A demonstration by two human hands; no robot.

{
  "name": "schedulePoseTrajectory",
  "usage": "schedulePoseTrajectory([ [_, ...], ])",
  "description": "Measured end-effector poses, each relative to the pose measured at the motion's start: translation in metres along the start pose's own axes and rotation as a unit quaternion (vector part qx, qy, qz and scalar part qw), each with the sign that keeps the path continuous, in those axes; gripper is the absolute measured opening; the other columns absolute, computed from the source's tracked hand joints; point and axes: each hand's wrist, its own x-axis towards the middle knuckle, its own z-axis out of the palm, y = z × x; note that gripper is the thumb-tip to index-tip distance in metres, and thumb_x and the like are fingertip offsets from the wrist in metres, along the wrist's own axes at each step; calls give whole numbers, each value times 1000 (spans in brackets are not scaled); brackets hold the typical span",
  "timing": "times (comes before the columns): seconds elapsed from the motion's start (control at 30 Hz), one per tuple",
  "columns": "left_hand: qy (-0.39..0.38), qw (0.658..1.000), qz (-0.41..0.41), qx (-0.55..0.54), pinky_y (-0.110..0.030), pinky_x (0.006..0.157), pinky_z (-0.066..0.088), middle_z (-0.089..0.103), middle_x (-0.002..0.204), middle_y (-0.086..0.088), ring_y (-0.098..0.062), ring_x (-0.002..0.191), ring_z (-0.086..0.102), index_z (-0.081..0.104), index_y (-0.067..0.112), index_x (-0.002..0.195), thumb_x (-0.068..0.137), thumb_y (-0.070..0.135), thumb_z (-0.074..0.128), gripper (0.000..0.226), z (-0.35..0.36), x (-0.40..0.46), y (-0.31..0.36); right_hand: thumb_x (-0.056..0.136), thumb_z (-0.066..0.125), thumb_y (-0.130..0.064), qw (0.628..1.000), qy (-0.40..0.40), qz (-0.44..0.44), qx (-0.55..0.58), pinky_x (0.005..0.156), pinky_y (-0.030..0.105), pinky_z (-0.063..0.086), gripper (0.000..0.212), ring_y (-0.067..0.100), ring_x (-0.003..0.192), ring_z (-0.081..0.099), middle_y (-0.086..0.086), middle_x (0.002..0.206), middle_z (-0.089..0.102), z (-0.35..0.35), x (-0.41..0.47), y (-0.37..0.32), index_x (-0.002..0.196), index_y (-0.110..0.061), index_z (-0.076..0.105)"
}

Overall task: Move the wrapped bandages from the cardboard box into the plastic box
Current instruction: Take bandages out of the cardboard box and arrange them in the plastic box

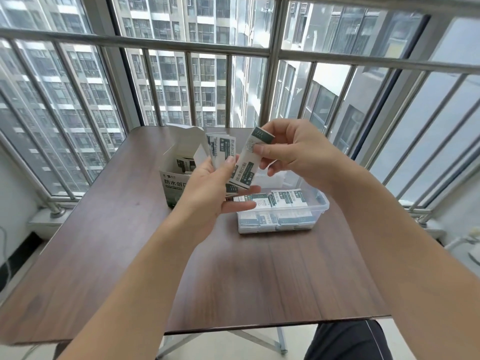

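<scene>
An open white and green cardboard box (173,169) stands on the table at the back, with a few wrapped bandages (185,165) left inside. To its right sits a clear plastic box (323,203) holding several wrapped bandages (280,203) laid flat. My left hand (207,188) grips a fanned stack of wrapped bandages (220,149) above the gap between the two boxes. My right hand (293,152) pinches one wrapped bandage (249,162) by its upper end, drawing it off that stack.
The dark wood table (117,242) has its front edge near my body. A metal railing (181,48) and windows close off the far side. A dark trouser leg (348,341) shows below the table's front edge.
</scene>
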Motion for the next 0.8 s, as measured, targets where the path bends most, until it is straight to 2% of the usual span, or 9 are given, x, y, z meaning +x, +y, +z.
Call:
schedulePoseTrajectory([
  [0.07, -16, 1000, -12, -2, -29, 47, 58, 76, 97, -16, -28, 75, 76, 56, 13, 121, 106, 28, 45, 24, 0, -1, 1, 91, 65, 3, 1000, -10, 0, -7, 57, 25, 56, 15, 15, 64, 66, 12, 85, 73, 0, 0, 2, 106, 6, 61],
  [0.2, 1, 999, 22, 41, -24, 40, 50, 72, 84, -14, -18, 57, 67, 55, 12, 123, 107, 29, 43, 26, 2, 3, 0, 94, 65, -3, 996, -22, -15, -82, 59, 25, 55, 15, 14, 68, 64, 12, 90, 72, 3, -1, 2, 108, 0, 64],
  [0.33, 10, 998, 41, 46, -25, 44, 51, 69, 87, -13, -16, 58, 66, 55, 12, 123, 107, 29, 43, 26, 4, 4, -1, 104, 47, -5, 993, -16, -24, -114, 60, 25, 57, 19, 17, 70, 62, 20, 97, 71, 9, 1, -1, 110, 1, 64],
  [0.4, 11, 999, 38, 36, -26, 47, 55, 70, 89, -14, -18, 61, 69, 56, 13, 121, 107, 28, 42, 25, 5, 3, -1, 104, 46, -3, 991, -1, -34, -132, 58, 23, 56, 21, 14, 65, 59, 18, 92, 69, 9, 4, -1, 106, 1, 66],
  [0.47, 30, 998, 41, 33, -29, 50, 59, 71, 93, -13, -20, 65, 72, 58, 16, 113, 107, 27, 42, 20, 3, 3, -2, 101, 53, -3, 990, 9, -31, -136, 56, 22, 54, 16, 10, 60, 57, 7, 78, 66, 4, 8, -1, 101, -3, 70],
  [0.53, 67, 995, 64, 48, -30, 53, 61, 70, 90, -10, -18, 65, 72, 58, 19, 103, 107, 27, 43, 17, -6, 5, -4, 97, 61, -2, 993, 9, -10, -120, 55, 22, 53, 13, 8, 60, 57, -1, 73, 67, -9, 14, 0, 99, -7, 72],
  [0.6, 95, 990, 86, 67, -30, 54, 60, 69, 79, -6, -17, 65, 71, 56, 19, 101, 107, 26, 43, 17, -18, 7, -9, 94, 65, -3, 992, 1, 33, -122, 57, 21, 54, 13, 9, 66, 62, 2, 80, 73, -23, 26, 3, 102, -6, 74],
  [0.7, 107, 986, 80, 97, -27, 53, 57, 68, 64, 1, -12, 63, 69, 56, 18, 99, 107, 25, 43, 17, -33, 6, -20, 91, 70, -5, 972, -49, 116, -199, 62, 20, 57, 15, 12, 73, 69, 7, 89, 77, -29, 43, 16, 105, -7, 75],
  [0.8, 107, 988, 63, 95, -24, 48, 50, 67, 61, 2, -11, 57, 65, 57, 18, 99, 106, 24, 45, 16, -37, 4, -32, 89, 73, -4, 951, -105, 159, -244, 64, 20, 57, 14, 15, 74, 71, 12, 90, 78, -17, 54, 32, 102, -7, 76],
])
